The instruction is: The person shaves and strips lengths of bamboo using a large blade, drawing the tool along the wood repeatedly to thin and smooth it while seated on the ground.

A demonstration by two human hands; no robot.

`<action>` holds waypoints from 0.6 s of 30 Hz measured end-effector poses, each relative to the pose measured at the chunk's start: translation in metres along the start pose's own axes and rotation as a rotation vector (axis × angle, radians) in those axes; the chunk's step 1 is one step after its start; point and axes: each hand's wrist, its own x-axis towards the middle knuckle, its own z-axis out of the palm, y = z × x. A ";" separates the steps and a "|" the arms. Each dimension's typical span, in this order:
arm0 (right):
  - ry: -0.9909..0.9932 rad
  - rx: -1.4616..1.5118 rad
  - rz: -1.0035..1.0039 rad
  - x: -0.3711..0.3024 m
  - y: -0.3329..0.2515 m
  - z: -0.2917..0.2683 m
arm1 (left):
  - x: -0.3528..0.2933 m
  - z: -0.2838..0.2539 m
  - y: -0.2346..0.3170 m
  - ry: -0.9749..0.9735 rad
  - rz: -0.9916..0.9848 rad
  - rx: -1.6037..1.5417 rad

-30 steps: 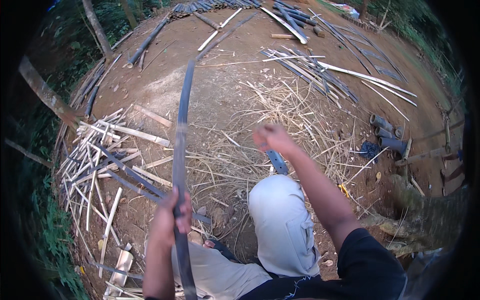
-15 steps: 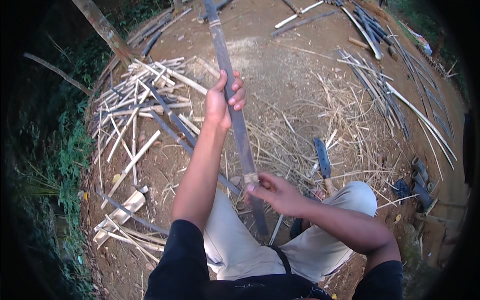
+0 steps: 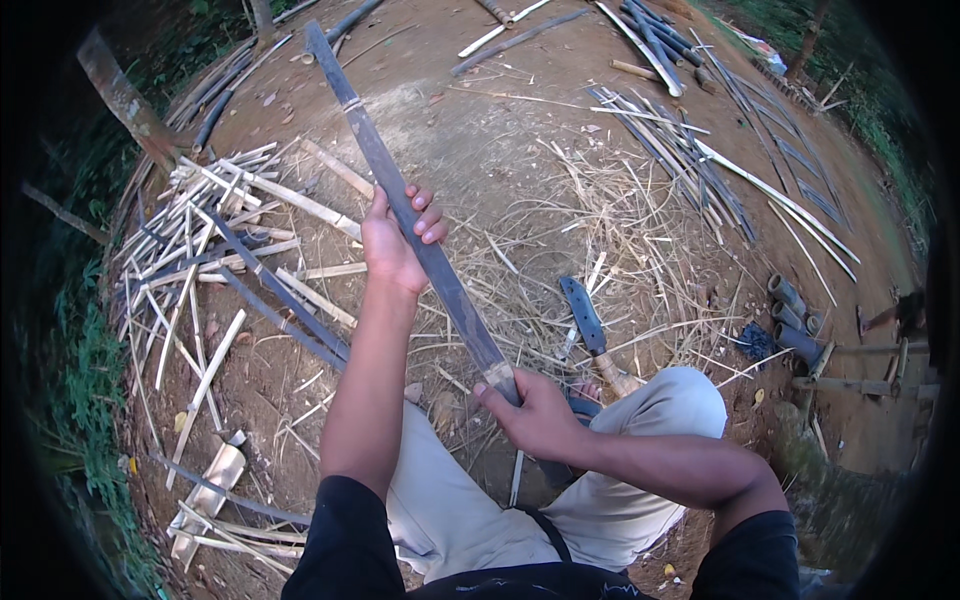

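Note:
A long dark bamboo strip (image 3: 375, 155) with pale node bands slants from the upper left down to my lap. My left hand (image 3: 395, 245) is closed around its middle, thumb on one side and fingertips curled over the other edge. Lower down, by the pale node, my right hand (image 3: 535, 410) grips the same strip; its thumb lies along the near face and the other fingers are partly hidden. Beside my right knee a machete (image 3: 583, 315) with a dark blade and wooden handle rests on the shavings, held by neither hand.
A heap of pale split bamboo (image 3: 180, 250) lies at left. Curly shavings (image 3: 640, 240) cover the ground ahead. Dark strips (image 3: 690, 165) are piled at right, near short bamboo tubes (image 3: 790, 310). A tree trunk (image 3: 125, 100) stands at far left.
The strip has tilted further, its far end swinging left. My left hand has shifted left and down; my right hand now wraps the strip more fully. The whole view has turned slightly.

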 end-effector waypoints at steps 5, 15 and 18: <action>0.055 0.020 -0.026 0.002 -0.016 -0.007 | 0.005 0.013 -0.002 0.115 0.046 0.112; 0.524 -0.071 -0.247 0.013 -0.085 -0.134 | 0.010 -0.028 0.019 0.575 -0.161 0.576; 0.872 -0.345 -0.280 -0.017 -0.081 -0.178 | 0.002 -0.021 0.028 0.577 -0.096 0.604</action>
